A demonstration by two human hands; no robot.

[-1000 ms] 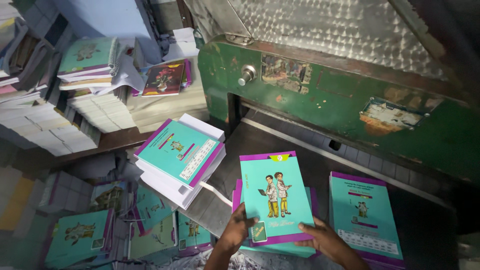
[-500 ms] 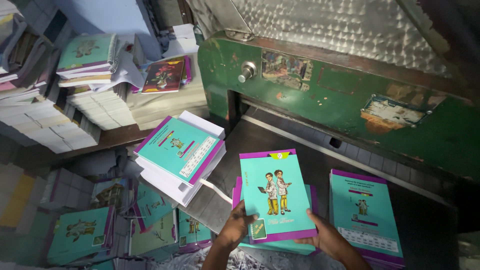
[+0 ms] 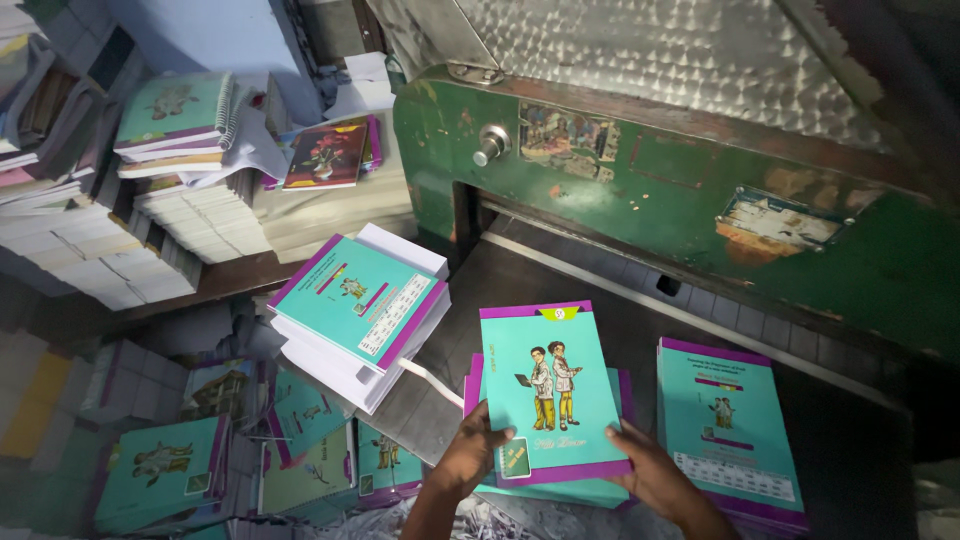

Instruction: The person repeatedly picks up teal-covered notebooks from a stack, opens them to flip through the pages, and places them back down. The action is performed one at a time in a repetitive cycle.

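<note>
Both wrists are cut off at the bottom edge. The left hand point(image 3: 478, 452) and right hand point(image 3: 655, 478) grip the teal booklet point(image 3: 553, 390) at its near corners. Its long axis runs away from the worktop's point(image 3: 640, 330) near edge.

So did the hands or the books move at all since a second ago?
Hardly. The left hand and right hand keep holding the teal booklet stack by its bottom corners, at the same spot on the green cutting machine. The stacks on either side stayed put too.
</note>
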